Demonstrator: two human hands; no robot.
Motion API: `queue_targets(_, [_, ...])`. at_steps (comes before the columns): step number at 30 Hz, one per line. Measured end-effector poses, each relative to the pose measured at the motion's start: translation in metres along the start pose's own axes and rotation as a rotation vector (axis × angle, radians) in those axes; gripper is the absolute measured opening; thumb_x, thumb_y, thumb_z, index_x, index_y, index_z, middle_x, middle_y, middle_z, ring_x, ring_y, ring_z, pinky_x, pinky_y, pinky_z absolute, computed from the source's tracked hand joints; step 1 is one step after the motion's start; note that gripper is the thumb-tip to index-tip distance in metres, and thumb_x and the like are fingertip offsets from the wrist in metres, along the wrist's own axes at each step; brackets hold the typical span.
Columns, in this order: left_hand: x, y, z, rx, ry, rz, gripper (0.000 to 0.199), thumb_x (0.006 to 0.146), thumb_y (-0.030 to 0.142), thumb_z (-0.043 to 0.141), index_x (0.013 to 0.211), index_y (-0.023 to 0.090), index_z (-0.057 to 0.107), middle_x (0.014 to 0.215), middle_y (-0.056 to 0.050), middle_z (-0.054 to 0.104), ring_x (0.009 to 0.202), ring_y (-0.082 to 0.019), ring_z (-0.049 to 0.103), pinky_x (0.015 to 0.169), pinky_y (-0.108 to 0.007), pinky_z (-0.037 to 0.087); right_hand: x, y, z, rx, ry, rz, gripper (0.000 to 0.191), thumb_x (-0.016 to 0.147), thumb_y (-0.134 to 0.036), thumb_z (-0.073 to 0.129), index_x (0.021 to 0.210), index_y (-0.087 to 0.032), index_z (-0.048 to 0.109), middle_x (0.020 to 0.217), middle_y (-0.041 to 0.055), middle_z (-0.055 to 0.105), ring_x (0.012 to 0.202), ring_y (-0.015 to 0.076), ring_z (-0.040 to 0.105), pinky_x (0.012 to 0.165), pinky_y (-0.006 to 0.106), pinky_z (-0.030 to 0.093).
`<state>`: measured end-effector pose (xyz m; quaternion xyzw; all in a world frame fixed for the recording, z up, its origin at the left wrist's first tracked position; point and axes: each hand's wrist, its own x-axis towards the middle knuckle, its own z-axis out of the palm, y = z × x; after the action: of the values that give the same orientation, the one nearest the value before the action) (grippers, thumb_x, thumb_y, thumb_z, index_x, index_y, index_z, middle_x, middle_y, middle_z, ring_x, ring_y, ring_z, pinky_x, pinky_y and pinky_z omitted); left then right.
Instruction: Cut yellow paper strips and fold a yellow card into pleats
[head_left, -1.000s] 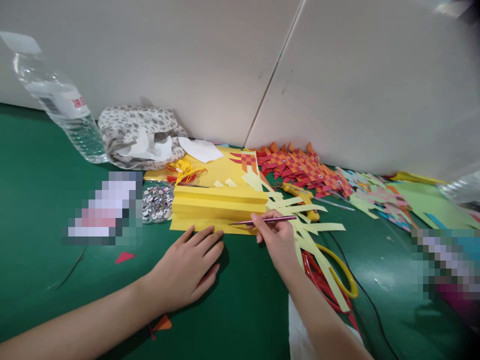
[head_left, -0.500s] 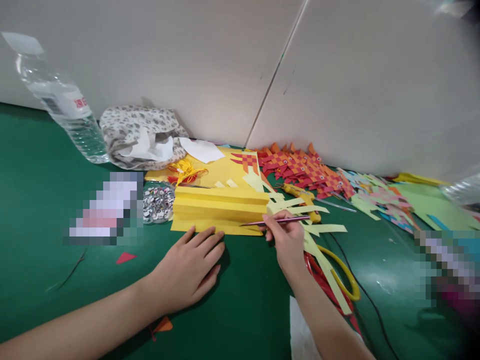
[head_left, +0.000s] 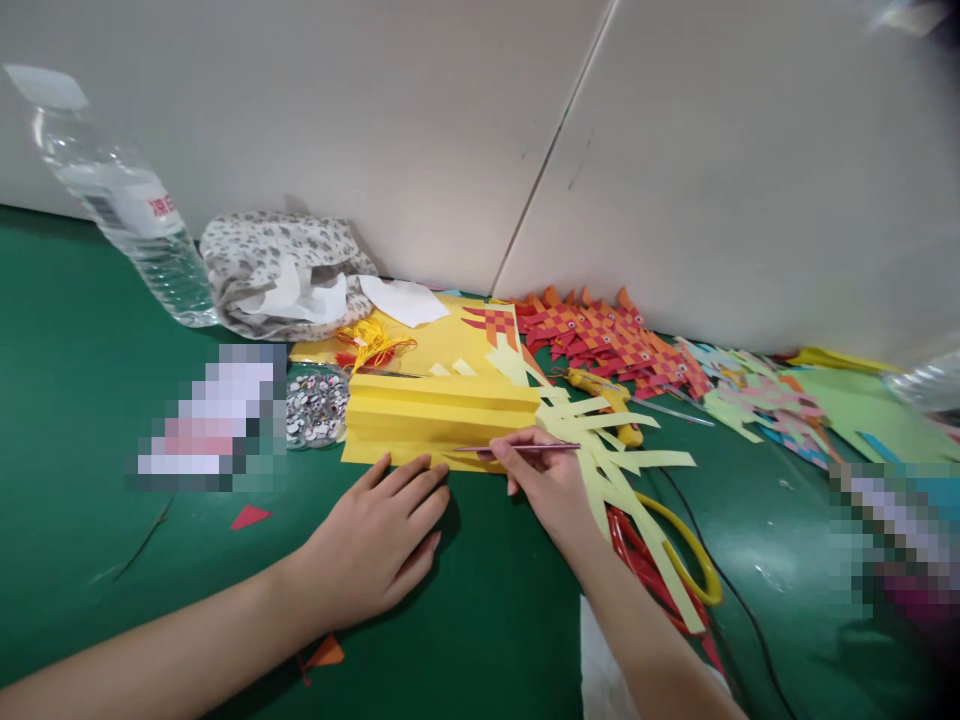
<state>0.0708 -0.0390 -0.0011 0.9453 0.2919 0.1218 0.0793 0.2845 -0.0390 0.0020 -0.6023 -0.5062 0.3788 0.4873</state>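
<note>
A folded sheet of yellow paper (head_left: 442, 405), creased lengthwise into ridges, lies in front of me on the green table. My left hand (head_left: 375, 545) rests flat and open, its fingertips on the paper's near edge. Pinched in my right hand (head_left: 544, 475) is a slim, pinkish pen-like tool (head_left: 559, 447) with a fine point. Its tip points left, over the lower panel of the paper, near my left fingertips. Whether the tip touches the paper I cannot tell. Pale yellow-green paper strips (head_left: 637, 460) spread beside my right hand.
A water bottle (head_left: 142, 210), a patterned cloth pouch (head_left: 285, 250) and a bag of googly eyes (head_left: 316, 405) stand at the left. Woven orange-red paper fish (head_left: 600, 335) are piled by the wall. A yellow glue gun (head_left: 622, 405) and scissors with a yellow handle (head_left: 709, 560) lie right.
My right hand has slid left along the lower edge of the yellow paper with the pen-like tool. My left hand has stayed in place.
</note>
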Motion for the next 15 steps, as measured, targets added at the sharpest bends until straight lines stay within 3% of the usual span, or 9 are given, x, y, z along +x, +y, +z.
queue_targets(15, [-0.0001,-0.0006,0.0015,0.006,-0.022,-0.006,0.033,0.093,0.029,0.035,0.119,0.020,0.052,0.135,-0.008,0.052,0.125,-0.029,0.044,0.102,-0.053,0.036,0.0012,0.0025,0.0016,0.025,-0.054,0.036,0.026,0.074,-0.042,0.070,0.072,-0.018,0.060,0.063,-0.0014,0.064,0.039,0.0065,0.046,0.039,0.020,0.038])
